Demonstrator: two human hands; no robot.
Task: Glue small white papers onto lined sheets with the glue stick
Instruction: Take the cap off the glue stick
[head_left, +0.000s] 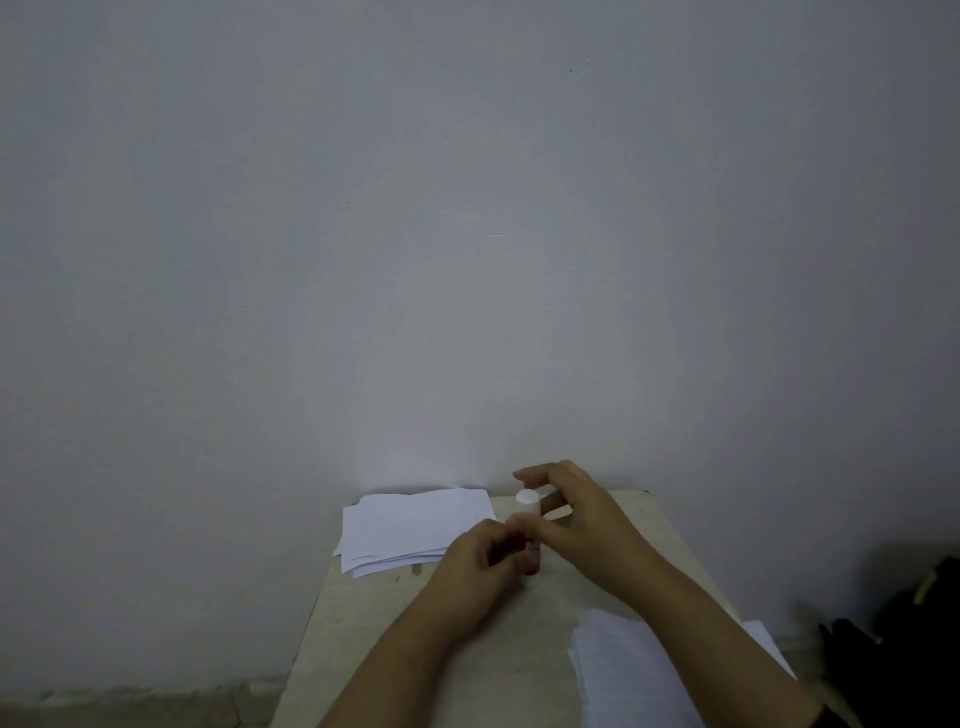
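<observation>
A glue stick (529, 525) with a white cap and a red body stands upright near the middle of a small beige table (395, 634). My left hand (478, 564) grips its red lower body with curled fingers. My right hand (566, 514) pinches the stick just below the white cap, its other fingers spread above. A pile of small white papers (410, 525) lies at the table's far left corner. A stack of lined sheets (623, 670) lies at the near right, partly under my right forearm.
A plain grey wall (467, 234) rises directly behind the table. A dark bag-like object (904, 649) sits low at the right edge. Floor shows to the left of the table.
</observation>
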